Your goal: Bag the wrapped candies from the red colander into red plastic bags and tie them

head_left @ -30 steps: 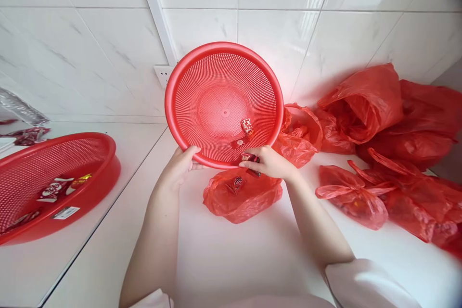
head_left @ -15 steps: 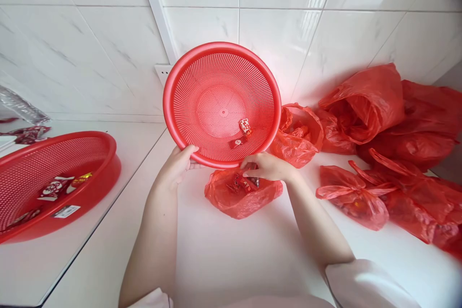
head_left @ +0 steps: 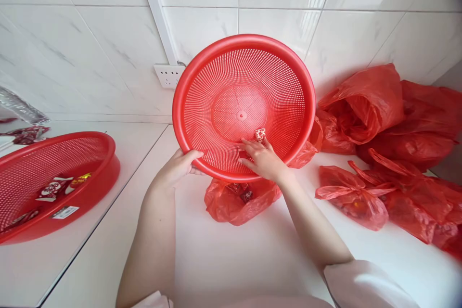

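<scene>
My left hand (head_left: 180, 166) grips the lower left rim of a red plastic basket (head_left: 241, 94), which is tipped so its inside faces me. My right hand (head_left: 263, 158) reaches in over the near rim, fingers spread, at the lower wall of the basket. By its fingertips lies a small red-and-white wrapped candy (head_left: 260, 134). Another dark red wrapper is partly hidden under the fingers. Below the rim, an open red plastic bag (head_left: 236, 209) with wrapped sweets inside rests on the white table (head_left: 231, 260).
To the left stands a second red basket (head_left: 104, 163) holding a few wrapped snacks. Several red plastic bags (head_left: 364, 101) are piled at the right, among them a tied one (head_left: 355, 199). A white socket strip (head_left: 168, 76) sits on the tiled wall behind.
The basket has come closer and shifted right, covering more of the bag behind it. My right hand has moved from the bag's opening, where it held small wrapped sweets, up into the basket.
</scene>
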The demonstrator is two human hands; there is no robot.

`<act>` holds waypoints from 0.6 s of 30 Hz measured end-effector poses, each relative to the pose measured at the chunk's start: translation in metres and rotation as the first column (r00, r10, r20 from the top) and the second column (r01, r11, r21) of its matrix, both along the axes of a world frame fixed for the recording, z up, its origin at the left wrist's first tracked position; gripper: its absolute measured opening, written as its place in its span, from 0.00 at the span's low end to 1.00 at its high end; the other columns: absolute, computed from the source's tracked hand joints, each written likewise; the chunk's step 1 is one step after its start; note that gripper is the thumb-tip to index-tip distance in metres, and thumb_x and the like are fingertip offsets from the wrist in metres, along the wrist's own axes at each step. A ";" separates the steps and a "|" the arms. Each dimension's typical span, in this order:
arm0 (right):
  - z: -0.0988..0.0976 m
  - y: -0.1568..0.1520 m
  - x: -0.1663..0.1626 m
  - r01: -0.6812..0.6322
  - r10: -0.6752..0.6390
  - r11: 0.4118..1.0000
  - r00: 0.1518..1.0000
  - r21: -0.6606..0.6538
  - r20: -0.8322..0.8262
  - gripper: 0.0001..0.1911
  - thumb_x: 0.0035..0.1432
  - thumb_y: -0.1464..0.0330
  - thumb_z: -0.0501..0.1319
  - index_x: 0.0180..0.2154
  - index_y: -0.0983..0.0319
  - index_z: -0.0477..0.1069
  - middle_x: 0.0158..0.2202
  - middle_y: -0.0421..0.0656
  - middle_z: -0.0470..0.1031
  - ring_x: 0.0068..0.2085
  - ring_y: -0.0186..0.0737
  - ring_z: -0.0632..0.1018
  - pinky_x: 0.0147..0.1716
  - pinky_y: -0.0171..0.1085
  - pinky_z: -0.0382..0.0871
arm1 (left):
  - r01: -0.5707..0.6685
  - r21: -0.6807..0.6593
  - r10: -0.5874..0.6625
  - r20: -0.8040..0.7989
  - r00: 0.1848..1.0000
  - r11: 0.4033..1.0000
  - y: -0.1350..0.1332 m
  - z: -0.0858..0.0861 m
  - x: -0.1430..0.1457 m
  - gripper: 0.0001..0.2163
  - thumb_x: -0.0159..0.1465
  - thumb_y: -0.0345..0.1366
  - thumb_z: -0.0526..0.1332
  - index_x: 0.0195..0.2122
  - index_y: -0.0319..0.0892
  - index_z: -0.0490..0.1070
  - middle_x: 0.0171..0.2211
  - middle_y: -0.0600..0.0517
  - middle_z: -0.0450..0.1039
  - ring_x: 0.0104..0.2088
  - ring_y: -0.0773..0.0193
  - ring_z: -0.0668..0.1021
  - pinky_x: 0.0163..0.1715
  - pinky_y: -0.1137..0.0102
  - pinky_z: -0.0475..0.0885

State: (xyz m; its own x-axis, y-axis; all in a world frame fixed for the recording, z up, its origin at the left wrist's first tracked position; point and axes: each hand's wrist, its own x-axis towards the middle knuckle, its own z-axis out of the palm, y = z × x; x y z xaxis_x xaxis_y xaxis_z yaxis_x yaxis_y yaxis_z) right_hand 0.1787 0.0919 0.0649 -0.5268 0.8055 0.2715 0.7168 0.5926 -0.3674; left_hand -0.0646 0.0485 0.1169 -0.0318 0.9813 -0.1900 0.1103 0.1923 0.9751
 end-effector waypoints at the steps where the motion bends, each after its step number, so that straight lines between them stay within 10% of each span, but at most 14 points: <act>1: -0.002 0.000 -0.001 -0.028 0.029 0.999 0.999 -0.044 0.027 0.24 0.66 0.55 0.54 0.55 0.64 0.68 0.59 0.55 0.69 0.62 0.54 0.67 0.64 0.59 0.43 | -0.006 0.004 0.006 0.004 1.000 1.000 0.000 0.000 0.001 0.14 0.55 0.39 0.64 0.42 0.42 0.70 0.45 0.46 0.76 0.44 0.50 0.80 0.33 0.60 0.80; 7: 0.007 -0.001 0.005 -0.247 0.246 0.930 0.968 -0.273 -0.039 0.26 0.60 0.53 0.60 0.54 0.61 0.71 0.52 0.50 0.76 0.54 0.52 0.74 0.58 0.52 0.61 | -0.053 -0.021 0.053 0.029 0.998 0.998 0.002 0.000 0.000 0.14 0.55 0.38 0.64 0.42 0.42 0.69 0.45 0.45 0.77 0.42 0.51 0.81 0.30 0.63 0.79; 13: 0.012 0.002 0.020 -0.412 0.363 0.847 0.910 -0.335 -0.201 0.22 0.58 0.73 0.59 0.55 0.59 0.72 0.49 0.44 0.78 0.47 0.41 0.78 0.48 0.38 0.70 | -0.052 -0.012 0.052 0.040 0.998 0.999 0.005 -0.001 -0.006 0.12 0.54 0.40 0.65 0.36 0.43 0.68 0.40 0.47 0.78 0.40 0.53 0.81 0.33 0.62 0.78; 18: 0.015 0.003 0.024 -0.354 0.251 0.901 0.897 -0.251 -0.363 0.18 0.65 0.68 0.55 0.55 0.58 0.71 0.49 0.43 0.78 0.47 0.41 0.78 0.48 0.40 0.72 | -0.031 0.005 0.031 0.054 0.998 1.000 0.004 -0.002 -0.011 0.12 0.54 0.41 0.65 0.37 0.44 0.70 0.40 0.46 0.79 0.40 0.52 0.81 0.33 0.62 0.78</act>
